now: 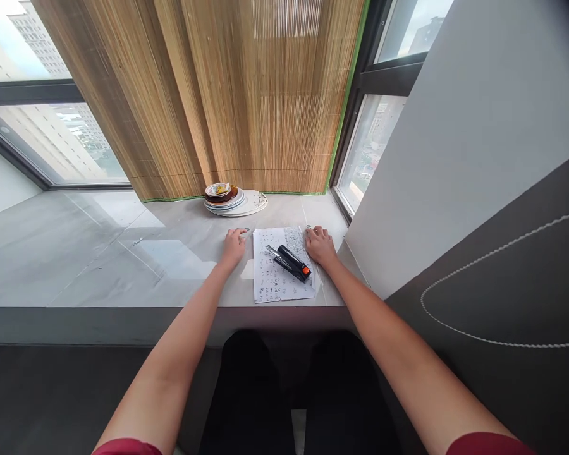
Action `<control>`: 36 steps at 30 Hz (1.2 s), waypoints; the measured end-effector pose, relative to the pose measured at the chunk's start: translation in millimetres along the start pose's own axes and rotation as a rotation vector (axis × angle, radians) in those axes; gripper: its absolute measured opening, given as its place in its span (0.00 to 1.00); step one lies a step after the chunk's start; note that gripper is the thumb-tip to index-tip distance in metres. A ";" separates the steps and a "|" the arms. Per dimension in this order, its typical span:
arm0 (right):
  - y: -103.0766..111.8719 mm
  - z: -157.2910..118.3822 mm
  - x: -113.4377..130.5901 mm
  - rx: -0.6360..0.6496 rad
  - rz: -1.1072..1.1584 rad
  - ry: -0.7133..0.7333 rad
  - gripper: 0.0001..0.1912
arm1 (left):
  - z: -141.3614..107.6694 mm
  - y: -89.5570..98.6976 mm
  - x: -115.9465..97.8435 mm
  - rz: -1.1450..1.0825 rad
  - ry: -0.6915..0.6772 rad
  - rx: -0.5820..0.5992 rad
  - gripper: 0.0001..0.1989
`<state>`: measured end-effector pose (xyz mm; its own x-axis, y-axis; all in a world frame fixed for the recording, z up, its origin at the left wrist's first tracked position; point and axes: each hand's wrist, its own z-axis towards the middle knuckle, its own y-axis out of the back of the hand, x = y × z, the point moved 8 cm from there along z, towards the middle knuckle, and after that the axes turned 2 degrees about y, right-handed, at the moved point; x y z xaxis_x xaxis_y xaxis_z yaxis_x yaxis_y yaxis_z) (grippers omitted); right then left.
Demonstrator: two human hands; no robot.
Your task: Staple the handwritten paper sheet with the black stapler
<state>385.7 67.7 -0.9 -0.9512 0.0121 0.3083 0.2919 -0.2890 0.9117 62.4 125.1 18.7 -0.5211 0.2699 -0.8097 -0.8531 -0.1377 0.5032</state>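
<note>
A black stapler [293, 264] with an orange patch at one end lies aslant on a sheet of handwritten paper [270, 287]. Its top arm is swung apart from its base, and a metal part shows at the far left end. To the left of the sheet, my left hand [234, 245] rests on the ledge, holding nothing, its fingers loosely bent and the index stretched toward the paper. My right hand [319, 244] lies palm down by the paper's upper right edge, fingers apart and empty. Neither hand touches the stapler.
Behind the paper, a stack of plates [225, 197] sits on the grey tiled ledge [123, 272]. A bamboo blind [227, 95] hangs at the back between windows. On the right are a white wall [455, 139] and a looped beaded cord [483, 256].
</note>
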 end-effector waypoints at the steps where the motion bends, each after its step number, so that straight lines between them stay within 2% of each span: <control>1: -1.5 0.3 -0.3 0.005 -0.005 -0.001 0.23 | 7.3 -1.7 0.6 0.104 -0.020 -0.023 0.12; 4: -4.0 1.0 -0.7 0.011 -0.015 0.001 0.25 | 18.3 -18.2 0.6 0.319 -0.083 0.024 0.17; 6: -4.0 1.2 -0.3 0.014 -0.018 0.004 0.26 | 17.8 -28.1 0.7 0.381 -0.119 0.066 0.16; 8: -3.2 1.1 0.6 0.022 -0.018 0.004 0.26 | 13.4 -30.3 0.4 0.389 -0.145 0.057 0.15; 14: 0.9 0.1 2.9 0.029 0.000 0.005 0.26 | -11.0 -16.0 -10.7 0.269 -0.193 -0.018 0.15; 18: 1.7 1.0 1.0 0.011 0.022 -0.005 0.24 | -24.6 -10.5 -33.3 0.147 -0.304 0.030 0.17; 21: 3.2 1.6 0.7 -0.010 0.025 0.000 0.23 | -29.1 -7.9 -49.0 0.020 -0.397 0.064 0.13; 26: 4.7 0.9 2.3 -0.014 0.023 0.008 0.23 | -35.4 -22.4 -61.2 -0.112 -0.411 0.181 0.12; 31: 6.8 0.8 1.0 -0.023 0.060 0.011 0.21 | -42.4 -40.5 -75.0 -0.078 -0.465 0.217 0.15; 34: 14.3 0.9 -4.5 -0.058 0.200 0.005 0.16 | -39.6 -44.6 -74.4 -0.048 -0.457 0.241 0.16; 36: 24.6 -0.7 -2.8 -0.112 0.369 0.059 0.13 | -38.6 -46.5 -73.6 -0.041 -0.461 0.277 0.17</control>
<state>395.5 59.9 20.4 -0.7892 -0.1665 0.5912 0.6061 -0.3668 0.7058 139.6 74.9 43.3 -0.3693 0.6688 -0.6452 -0.8021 0.1212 0.5847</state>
